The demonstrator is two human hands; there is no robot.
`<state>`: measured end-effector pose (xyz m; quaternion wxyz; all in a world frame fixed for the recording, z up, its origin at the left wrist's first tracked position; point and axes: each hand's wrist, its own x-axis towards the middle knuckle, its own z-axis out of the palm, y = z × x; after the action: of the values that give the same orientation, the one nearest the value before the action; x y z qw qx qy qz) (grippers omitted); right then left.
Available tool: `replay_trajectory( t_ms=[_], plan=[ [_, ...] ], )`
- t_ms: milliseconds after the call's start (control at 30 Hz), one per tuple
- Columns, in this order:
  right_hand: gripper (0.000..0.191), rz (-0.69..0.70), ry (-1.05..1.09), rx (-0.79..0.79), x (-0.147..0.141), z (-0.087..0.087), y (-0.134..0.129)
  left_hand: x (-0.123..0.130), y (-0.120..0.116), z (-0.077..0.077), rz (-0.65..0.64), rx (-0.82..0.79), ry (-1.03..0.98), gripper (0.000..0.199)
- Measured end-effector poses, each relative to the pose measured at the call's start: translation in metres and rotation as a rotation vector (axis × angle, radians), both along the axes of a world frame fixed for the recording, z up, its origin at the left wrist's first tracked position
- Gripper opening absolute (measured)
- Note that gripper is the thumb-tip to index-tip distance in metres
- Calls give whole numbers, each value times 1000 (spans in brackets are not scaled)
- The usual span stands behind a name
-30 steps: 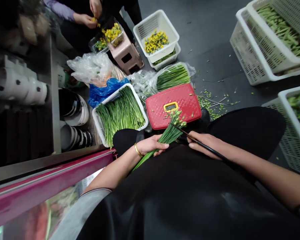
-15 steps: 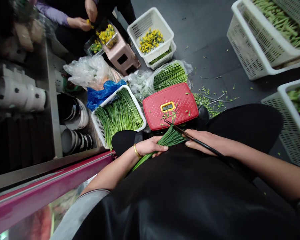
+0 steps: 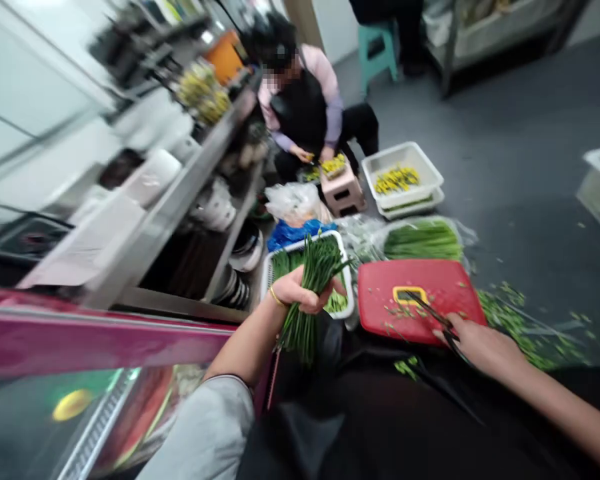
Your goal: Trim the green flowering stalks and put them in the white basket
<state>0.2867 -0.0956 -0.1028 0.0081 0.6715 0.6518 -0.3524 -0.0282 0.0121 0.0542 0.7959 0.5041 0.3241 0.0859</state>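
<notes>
My left hand (image 3: 307, 293), with a gold bracelet at the wrist, is closed round a bunch of long green stems (image 3: 316, 267) held upright. The bunch is over the edge of a white basket (image 3: 350, 293) of similar stems. My right hand (image 3: 473, 340) grips dark scissors (image 3: 433, 310), their blades pointing over a red box lid (image 3: 380, 320) with a yellow-framed handle. Cut green bits lie scattered on the lid. The two hands are apart.
A seated person (image 3: 305, 100) handles yellow flowers beside a pink stool (image 3: 343, 190). A white crate (image 3: 430, 167) holds more flowers. Bagged green stems (image 3: 423, 240) lie behind the lid. Trimmings (image 3: 515, 327) litter the floor at right; metal shelving (image 3: 175, 200) stands at left.
The view has swung up and left. My left hand has lifted the bunch away from the scissors, toward the basket. My right hand, still on the scissors, is now at the lid's right side.
</notes>
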Motion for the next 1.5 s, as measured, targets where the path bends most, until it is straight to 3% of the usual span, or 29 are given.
replay_trajectory(
  t_ms=[67, 133, 200, 267, 367, 433, 533, 767, 867, 933, 1100, 1167, 1267, 1367, 1500],
  plan=[
    [42, 10, 72, 54, -14, -6, 18, -9, 3, 25, -39, 65, 55, 54],
    [43, 28, 279, 198, -25, 3, 20, -11, 1, 42, -89, 106, 100, 50],
    [43, 72, 446, 370, -31, 29, 11, -4, -5, 54, -174, 129, 152, 46],
    [41, 137, 494, 488, -35, 66, 1, 8, -9, 63, -276, 142, 222, 45],
    [36, 246, 504, 591, -37, 119, -4, 30, -15, 70, -387, 144, 296, 47],
    [33, 307, 508, 640, -36, 140, -5, 39, -18, 71, -417, 143, 309, 49],
    [29, 344, 511, 693, -35, 149, -11, 45, -22, 64, -448, 129, 309, 48],
    [26, 253, 547, 707, -33, 145, -32, 54, -33, 47, -496, 70, 325, 46],
    [31, 110, 549, 626, -19, 136, -31, 50, -34, 48, -490, 112, 258, 42],
    [33, -11, 441, 522, -8, 118, -22, 43, -27, 51, -305, 177, 150, 43],
    [48, -1, -47, 178, -1, 39, 11, 23, 19, 65, 735, 425, -203, 27],
    [50, 32, -128, 101, -6, 11, 18, 14, 37, 68, 962, 445, -291, 25],
    [47, 122, -193, 97, -14, -14, 22, -5, 58, 65, 1099, 477, -301, 25],
    [48, 213, -232, 124, -16, -24, 28, -39, 79, 53, 1163, 513, -155, 21],
    [41, 255, -260, 29, -15, -33, 42, -109, 121, 19, 1185, 648, 163, 19]
  ],
)
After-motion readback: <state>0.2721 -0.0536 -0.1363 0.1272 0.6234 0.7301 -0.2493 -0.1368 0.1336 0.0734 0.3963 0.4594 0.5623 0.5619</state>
